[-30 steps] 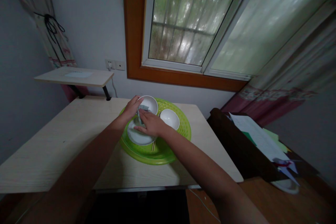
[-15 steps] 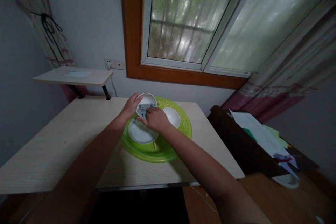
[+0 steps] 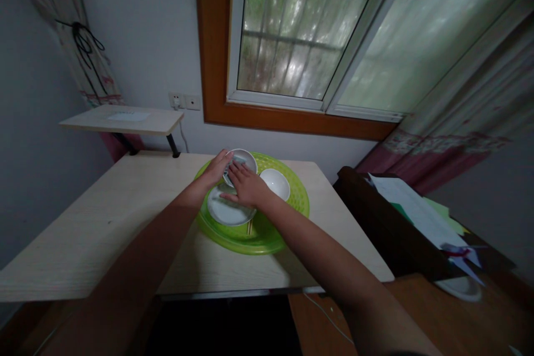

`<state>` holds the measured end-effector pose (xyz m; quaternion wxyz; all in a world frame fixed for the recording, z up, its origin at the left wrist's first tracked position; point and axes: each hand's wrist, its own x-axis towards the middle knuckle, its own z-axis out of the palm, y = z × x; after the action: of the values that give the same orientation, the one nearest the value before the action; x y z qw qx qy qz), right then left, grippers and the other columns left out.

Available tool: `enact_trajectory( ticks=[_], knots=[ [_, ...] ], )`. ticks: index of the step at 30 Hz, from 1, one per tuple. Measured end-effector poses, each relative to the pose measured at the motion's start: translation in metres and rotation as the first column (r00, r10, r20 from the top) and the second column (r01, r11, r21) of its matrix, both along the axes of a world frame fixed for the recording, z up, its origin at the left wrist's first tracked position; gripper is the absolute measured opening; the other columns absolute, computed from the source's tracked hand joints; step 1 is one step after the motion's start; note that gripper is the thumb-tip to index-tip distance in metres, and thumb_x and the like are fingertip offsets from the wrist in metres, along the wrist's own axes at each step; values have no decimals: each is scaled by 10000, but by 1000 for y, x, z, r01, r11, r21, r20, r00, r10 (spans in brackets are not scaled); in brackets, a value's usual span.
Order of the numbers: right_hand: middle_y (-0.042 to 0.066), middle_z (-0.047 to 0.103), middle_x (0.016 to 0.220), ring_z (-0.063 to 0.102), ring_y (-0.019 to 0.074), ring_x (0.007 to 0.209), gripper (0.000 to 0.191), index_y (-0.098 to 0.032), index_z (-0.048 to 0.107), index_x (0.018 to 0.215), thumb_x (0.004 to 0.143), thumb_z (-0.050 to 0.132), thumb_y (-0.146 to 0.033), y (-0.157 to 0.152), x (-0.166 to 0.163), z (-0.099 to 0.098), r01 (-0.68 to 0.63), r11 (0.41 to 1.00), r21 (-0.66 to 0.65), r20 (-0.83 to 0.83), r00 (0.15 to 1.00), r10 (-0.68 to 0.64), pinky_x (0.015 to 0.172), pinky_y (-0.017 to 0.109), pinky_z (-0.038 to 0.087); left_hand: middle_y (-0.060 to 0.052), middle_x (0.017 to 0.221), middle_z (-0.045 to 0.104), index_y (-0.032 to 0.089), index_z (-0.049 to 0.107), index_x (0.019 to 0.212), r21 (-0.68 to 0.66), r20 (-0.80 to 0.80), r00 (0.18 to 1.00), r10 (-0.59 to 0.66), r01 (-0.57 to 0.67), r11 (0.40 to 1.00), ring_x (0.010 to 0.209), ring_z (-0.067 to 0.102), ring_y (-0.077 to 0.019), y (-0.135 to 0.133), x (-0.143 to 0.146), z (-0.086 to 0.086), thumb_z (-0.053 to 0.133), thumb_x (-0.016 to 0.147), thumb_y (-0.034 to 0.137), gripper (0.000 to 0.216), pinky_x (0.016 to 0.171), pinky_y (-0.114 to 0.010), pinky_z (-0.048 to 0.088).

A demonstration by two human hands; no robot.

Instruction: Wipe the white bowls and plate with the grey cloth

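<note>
My left hand (image 3: 217, 168) grips the left rim of a white bowl (image 3: 249, 159), which is tilted toward me at the back of a green tray (image 3: 254, 247). Inside the bowl lies a grey-white patterned cloth (image 3: 228, 171), partly covered by my right hand (image 3: 249, 184). That hand's fingers are stretched flat over the cloth, with the thumb out to the left. Below the hands a white plate (image 3: 229, 214) rests on the tray. To the right stands a second white bowl (image 3: 277, 182). Chopsticks (image 3: 250, 227) poke out near the plate's lower right edge.
The tray sits on a pale wooden table (image 3: 137, 200). A small raised shelf (image 3: 125, 122) stands at its back left. Behind are a wall socket (image 3: 183, 101) and a barred window (image 3: 292, 39). Papers (image 3: 409, 200) lie on dark brown furniture to the right.
My right hand's fingers have straightened and reach deeper into the bowl, covering more of the cloth. My left hand stays on the rim. The whole view has shifted slightly.
</note>
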<state>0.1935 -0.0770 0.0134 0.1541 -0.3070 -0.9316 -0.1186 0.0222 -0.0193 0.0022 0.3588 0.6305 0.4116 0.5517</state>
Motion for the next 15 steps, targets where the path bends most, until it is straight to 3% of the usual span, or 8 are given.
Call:
enact_trajectory(
  ticks=[4, 7, 10, 12, 15],
  knots=[
    [300, 319, 1573, 302, 387, 1485, 946, 64, 427, 1459, 923, 443, -714, 1, 2, -1, 150, 986, 77, -7, 989, -150, 1211, 514, 240, -25, 907, 605, 205, 561, 887, 2, -7, 1000, 6, -6, 1000, 895, 557, -176, -2, 0, 2, 503, 896, 551, 351, 867, -290, 452],
    [325, 487, 1454, 451, 387, 1373, 886, 80, 581, 1320, 933, 432, -703, -4, 1, 6, 202, 975, 92, 39, 978, -206, 1157, 489, 312, -21, 876, 593, 203, 571, 888, -17, -2, 998, 56, -56, 998, 839, 545, -171, -6, -2, 5, 519, 885, 582, 382, 790, -282, 447],
    [258, 711, 1117, 600, 338, 1127, 769, -18, 742, 1078, 959, 385, -689, -10, 1, 16, 166, 983, 73, 90, 981, -172, 1028, 464, 412, -18, 840, 580, 205, 577, 881, -17, -10, 996, 85, -85, 996, 802, 536, -172, -7, -5, 7, 519, 886, 593, 393, 751, -287, 437],
    [209, 738, 968, 611, 314, 1033, 728, -70, 763, 999, 967, 372, -684, -13, 3, 22, 136, 989, 61, 74, 987, -140, 967, 454, 438, -21, 842, 578, 207, 569, 877, -10, 19, 995, 93, -93, 996, 802, 539, -177, -6, -6, 8, 520, 883, 590, 387, 757, -295, 439],
    [184, 734, 1010, 603, 300, 1044, 676, -98, 745, 1056, 973, 389, -667, -15, 5, 27, 80, 995, 52, -11, 997, -80, 966, 446, 442, -23, 844, 564, 209, 541, 860, 10, 82, 991, 104, -105, 994, 795, 539, -178, -3, -8, 8, 522, 887, 575, 368, 766, -308, 452]
  ],
)
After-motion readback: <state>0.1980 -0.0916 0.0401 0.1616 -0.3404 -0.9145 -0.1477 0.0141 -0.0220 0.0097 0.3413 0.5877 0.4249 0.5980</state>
